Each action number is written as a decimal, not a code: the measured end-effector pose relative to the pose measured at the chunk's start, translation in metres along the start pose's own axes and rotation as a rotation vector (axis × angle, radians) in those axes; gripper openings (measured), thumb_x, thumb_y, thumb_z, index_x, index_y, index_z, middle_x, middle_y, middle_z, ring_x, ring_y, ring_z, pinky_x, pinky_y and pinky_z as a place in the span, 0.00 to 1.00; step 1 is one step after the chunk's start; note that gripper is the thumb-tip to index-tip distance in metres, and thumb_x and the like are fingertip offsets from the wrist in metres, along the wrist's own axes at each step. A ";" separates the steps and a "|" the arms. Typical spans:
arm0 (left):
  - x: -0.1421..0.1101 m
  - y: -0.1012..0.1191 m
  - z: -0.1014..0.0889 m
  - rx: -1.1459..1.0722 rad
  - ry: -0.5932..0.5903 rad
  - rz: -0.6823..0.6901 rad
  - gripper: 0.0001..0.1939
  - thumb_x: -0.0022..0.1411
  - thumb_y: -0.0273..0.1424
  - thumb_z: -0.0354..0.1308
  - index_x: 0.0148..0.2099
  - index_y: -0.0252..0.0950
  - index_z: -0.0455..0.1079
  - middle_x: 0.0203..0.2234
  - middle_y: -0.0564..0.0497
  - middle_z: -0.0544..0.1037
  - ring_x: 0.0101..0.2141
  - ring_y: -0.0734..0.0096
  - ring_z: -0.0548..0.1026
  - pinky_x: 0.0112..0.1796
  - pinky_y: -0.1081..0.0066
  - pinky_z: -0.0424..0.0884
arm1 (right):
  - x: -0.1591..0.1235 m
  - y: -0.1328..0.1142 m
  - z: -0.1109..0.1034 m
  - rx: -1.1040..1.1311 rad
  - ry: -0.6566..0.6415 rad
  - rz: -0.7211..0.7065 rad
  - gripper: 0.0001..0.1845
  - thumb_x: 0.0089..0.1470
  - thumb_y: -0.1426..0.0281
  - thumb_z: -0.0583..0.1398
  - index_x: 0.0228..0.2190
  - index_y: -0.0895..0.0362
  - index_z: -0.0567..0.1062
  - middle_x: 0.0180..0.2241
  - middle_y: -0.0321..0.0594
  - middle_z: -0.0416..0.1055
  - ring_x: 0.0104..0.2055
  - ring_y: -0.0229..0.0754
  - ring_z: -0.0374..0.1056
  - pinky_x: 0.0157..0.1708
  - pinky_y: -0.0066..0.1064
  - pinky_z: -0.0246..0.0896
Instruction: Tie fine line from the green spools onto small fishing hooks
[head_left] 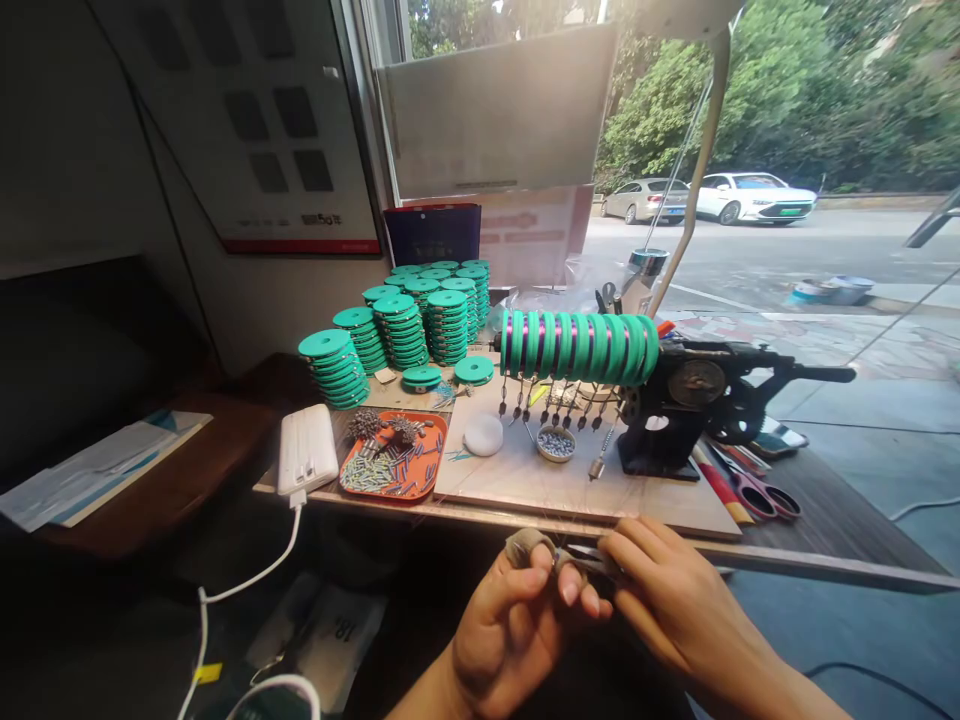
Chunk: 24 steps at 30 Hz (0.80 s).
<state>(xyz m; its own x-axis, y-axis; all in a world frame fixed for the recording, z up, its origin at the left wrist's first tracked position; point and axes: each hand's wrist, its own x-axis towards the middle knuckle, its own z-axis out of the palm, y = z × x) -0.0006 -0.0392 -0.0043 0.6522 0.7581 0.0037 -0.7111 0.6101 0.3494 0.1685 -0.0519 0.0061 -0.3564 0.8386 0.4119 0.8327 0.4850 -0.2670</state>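
In front of the table's near edge, my left hand (519, 618) pinches something tiny between thumb and fingers; what it is I cannot make out. A tan wrap (529, 543) covers one of its fingertips. My right hand (671, 590) is closed around small pliers (589, 557), their jaws pointing at the left fingertips. Beyond the hands, green spools (579, 347) wound with purple line sit in a row on a black hand-cranked winder (697, 385). Small metal weights (566, 420) dangle below them. A small round dish (556, 443) of grey beads stands on the pale board (495, 490).
Stacked green spools (399, 330) stand at the back left. An orange tray (394, 456) holds small metal parts, beside a white power bank (308, 449) with a cable. A white round lump (483, 435) lies on the board. Scissors (763, 497) rest at the right.
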 end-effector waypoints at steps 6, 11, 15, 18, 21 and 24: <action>0.002 -0.001 0.000 0.109 -0.007 0.042 0.03 0.50 0.26 0.59 0.28 0.33 0.67 0.23 0.50 0.70 0.31 0.67 0.72 0.41 0.64 0.61 | 0.004 -0.004 0.001 0.252 -0.117 0.105 0.09 0.48 0.79 0.49 0.23 0.56 0.65 0.23 0.37 0.66 0.25 0.38 0.61 0.24 0.27 0.53; 0.002 0.000 0.003 0.297 -0.069 0.133 0.09 0.46 0.28 0.63 0.26 0.32 0.65 0.20 0.52 0.68 0.28 0.69 0.70 0.36 0.68 0.61 | 0.008 -0.013 -0.007 0.733 -0.253 0.278 0.12 0.54 0.72 0.50 0.21 0.57 0.68 0.22 0.34 0.68 0.25 0.36 0.63 0.28 0.25 0.56; 0.000 0.000 0.001 0.330 -0.039 0.109 0.11 0.45 0.29 0.64 0.24 0.32 0.62 0.19 0.54 0.66 0.27 0.71 0.69 0.36 0.69 0.61 | 0.010 -0.022 -0.006 0.787 -0.241 0.359 0.14 0.54 0.67 0.52 0.20 0.57 0.69 0.22 0.34 0.68 0.25 0.36 0.61 0.27 0.26 0.55; 0.000 0.003 -0.001 0.385 -0.015 0.110 0.11 0.45 0.29 0.63 0.24 0.33 0.61 0.19 0.54 0.66 0.27 0.70 0.69 0.37 0.67 0.62 | -0.003 -0.006 -0.009 0.648 -0.245 0.355 0.09 0.52 0.67 0.53 0.26 0.57 0.70 0.25 0.36 0.69 0.27 0.38 0.62 0.28 0.27 0.56; 0.002 0.007 0.000 0.428 0.043 0.138 0.09 0.47 0.28 0.61 0.24 0.33 0.63 0.20 0.53 0.67 0.28 0.70 0.69 0.43 0.63 0.61 | -0.031 0.049 -0.032 0.354 -0.158 0.463 0.07 0.50 0.67 0.54 0.32 0.54 0.69 0.28 0.38 0.71 0.30 0.41 0.66 0.31 0.30 0.58; 0.004 0.007 0.001 0.422 0.053 0.121 0.07 0.48 0.28 0.61 0.25 0.34 0.65 0.22 0.52 0.68 0.30 0.69 0.68 0.45 0.61 0.60 | -0.057 0.123 -0.068 -0.160 -0.166 1.022 0.07 0.46 0.69 0.59 0.32 0.54 0.69 0.30 0.47 0.73 0.33 0.44 0.70 0.30 0.30 0.58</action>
<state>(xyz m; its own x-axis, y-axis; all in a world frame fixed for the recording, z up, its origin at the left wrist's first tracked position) -0.0023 -0.0321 -0.0005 0.5489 0.8355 0.0241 -0.6047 0.3770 0.7016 0.3201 -0.0575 0.0091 0.5046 0.8603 -0.0726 0.8123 -0.5016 -0.2974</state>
